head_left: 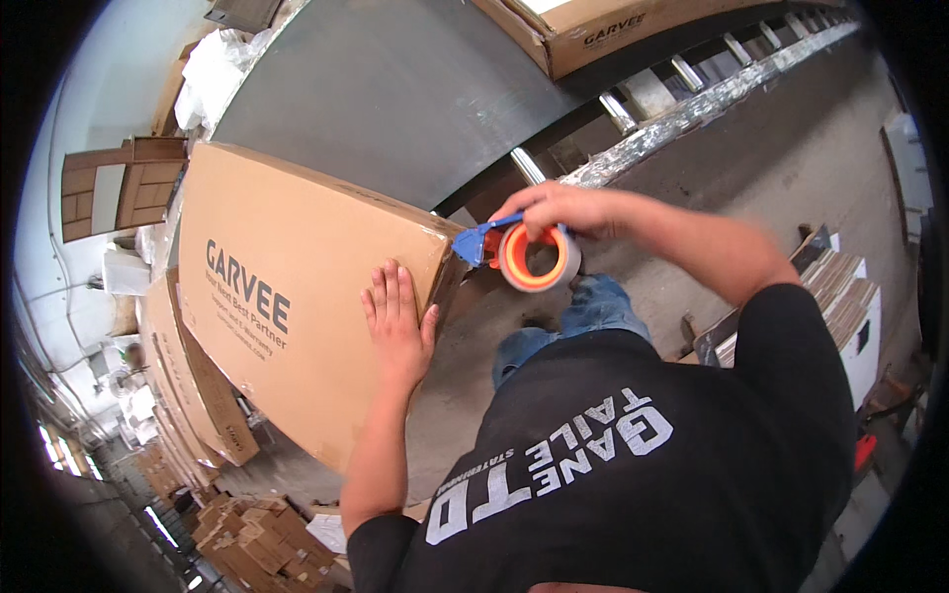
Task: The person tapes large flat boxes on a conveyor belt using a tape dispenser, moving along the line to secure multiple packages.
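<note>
A large flat cardboard box with dark printing on its broad face stands before me at the edge of the grey work surface. My left hand lies flat on that face near the right end, fingers stretched out. In my right hand is a blue tape dispenser, gripped by its handle. It carries a roll of tape with an orange core. The dispenser's blue head is at the box's upper right corner; whether it touches cannot be made out.
Metal rollers run along a conveyor rail at the upper right. Another carton rests at the top. More boxes lean at the left, and cardboard pieces are piled at the lower left. Stacked panels stand at the right.
</note>
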### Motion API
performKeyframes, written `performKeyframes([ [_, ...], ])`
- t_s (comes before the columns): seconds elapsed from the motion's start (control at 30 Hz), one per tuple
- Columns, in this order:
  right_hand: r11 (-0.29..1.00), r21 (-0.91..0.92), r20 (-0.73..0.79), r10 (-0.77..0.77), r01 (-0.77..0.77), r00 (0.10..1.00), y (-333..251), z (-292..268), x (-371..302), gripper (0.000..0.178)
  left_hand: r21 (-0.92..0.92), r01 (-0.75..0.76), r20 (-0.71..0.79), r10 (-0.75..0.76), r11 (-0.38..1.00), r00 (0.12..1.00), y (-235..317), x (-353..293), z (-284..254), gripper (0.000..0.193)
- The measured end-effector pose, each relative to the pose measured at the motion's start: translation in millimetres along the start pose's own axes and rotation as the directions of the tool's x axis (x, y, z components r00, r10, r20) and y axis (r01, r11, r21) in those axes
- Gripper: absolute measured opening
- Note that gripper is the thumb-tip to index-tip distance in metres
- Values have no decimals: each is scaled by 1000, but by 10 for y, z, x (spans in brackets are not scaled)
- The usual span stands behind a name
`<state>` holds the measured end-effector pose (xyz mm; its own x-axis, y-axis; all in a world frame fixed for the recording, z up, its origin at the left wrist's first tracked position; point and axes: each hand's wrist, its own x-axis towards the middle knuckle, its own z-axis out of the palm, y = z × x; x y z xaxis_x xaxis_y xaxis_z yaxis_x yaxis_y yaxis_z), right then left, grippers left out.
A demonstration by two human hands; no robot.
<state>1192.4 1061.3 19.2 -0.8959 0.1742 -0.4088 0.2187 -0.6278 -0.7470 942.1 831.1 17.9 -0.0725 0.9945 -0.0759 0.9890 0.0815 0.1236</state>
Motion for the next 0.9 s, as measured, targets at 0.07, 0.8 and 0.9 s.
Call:
performKeyframes([
  [0.07,996,38,-152,-69,75,986,217,289,-12,49,-46,-42,6,43,998,999,-43,48,-54,74],
  [0.8,801,-455,-699,-592,389,402,2289,3270,652,54,272,-962,607,769,36,200,-4,938,-542,41],
  [0.9,836,-381,-748,-530,395,400,2148,3545,620,51,276,-960,616,759,40,209,-165,774,-460,33],
])
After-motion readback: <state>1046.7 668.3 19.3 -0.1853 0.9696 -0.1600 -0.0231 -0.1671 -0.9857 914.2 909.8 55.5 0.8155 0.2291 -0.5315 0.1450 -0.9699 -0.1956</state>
